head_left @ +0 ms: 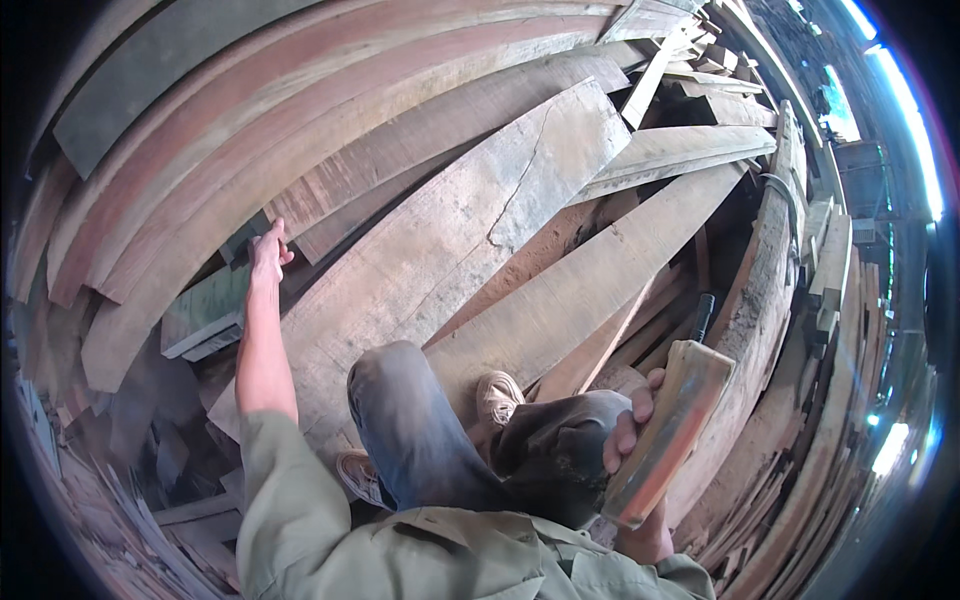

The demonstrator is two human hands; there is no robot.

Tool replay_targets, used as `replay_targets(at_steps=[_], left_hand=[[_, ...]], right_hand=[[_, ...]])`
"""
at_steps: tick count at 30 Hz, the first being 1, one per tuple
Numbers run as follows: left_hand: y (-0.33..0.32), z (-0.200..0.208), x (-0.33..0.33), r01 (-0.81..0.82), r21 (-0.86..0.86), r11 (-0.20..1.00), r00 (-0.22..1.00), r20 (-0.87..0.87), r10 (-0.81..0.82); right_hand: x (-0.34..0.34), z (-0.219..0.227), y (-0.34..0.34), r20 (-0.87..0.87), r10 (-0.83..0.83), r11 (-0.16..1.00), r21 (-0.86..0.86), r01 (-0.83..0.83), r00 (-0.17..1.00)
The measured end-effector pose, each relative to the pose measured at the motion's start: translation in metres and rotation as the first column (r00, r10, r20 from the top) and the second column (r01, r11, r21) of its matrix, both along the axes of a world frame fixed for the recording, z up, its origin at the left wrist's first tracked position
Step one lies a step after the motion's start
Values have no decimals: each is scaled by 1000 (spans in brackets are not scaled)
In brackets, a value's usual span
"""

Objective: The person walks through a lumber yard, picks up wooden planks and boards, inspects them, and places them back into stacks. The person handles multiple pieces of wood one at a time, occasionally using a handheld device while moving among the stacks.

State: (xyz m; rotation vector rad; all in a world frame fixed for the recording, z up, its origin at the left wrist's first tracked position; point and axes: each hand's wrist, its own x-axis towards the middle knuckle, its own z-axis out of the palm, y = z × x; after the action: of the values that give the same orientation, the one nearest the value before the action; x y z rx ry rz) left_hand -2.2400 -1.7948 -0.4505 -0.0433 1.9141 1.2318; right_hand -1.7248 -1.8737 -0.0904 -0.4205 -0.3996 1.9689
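Arm stretched forward, my left hand (pixel 268 250) is at the near end of a brown plank (pixel 400 130), fingers partly curled against its edge. Close to my right knee, my right hand (pixel 632 425) grips a thick rectangular block (pixel 675 425), tan along its edges with an orange-red side; its exact kind is unclear. A black, pen-like rod (pixel 703 318) shows beyond the block's top; where its lower end sits is hidden. Between my hands lies a broad weathered plank (pixel 450 230) with a long crack, beside my bent left leg.
Long reddish planks (pixel 250 120) are stacked at the far left. A narrower board (pixel 600 290) slopes under my shoe (pixel 497 398). Thick rough timber (pixel 765 260) stands on the right, with more boards (pixel 840 400) beyond it. Scrap pieces (pixel 720 65) are heaped at the back.
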Motion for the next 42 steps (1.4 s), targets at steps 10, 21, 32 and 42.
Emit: replay_targets(at_steps=[10,21,32,42], left_hand=[[-30,20,64,-76,38,996,983,169,69],[-54,145,131,31,271,962,896,419,-147],[-34,203,216,798,-602,-34,-122,-106,-987],[1,106,305,495,-869,19,-92,-74,-993]], right_hand=[[-43,0,13,142,40,995,-95,-27,989],[-39,-1,8,33,54,985,-167,-47,998],[-3,-60,9,302,176,968,-226,-109,937],[-19,-44,19,65,140,899,-427,-99,988]])
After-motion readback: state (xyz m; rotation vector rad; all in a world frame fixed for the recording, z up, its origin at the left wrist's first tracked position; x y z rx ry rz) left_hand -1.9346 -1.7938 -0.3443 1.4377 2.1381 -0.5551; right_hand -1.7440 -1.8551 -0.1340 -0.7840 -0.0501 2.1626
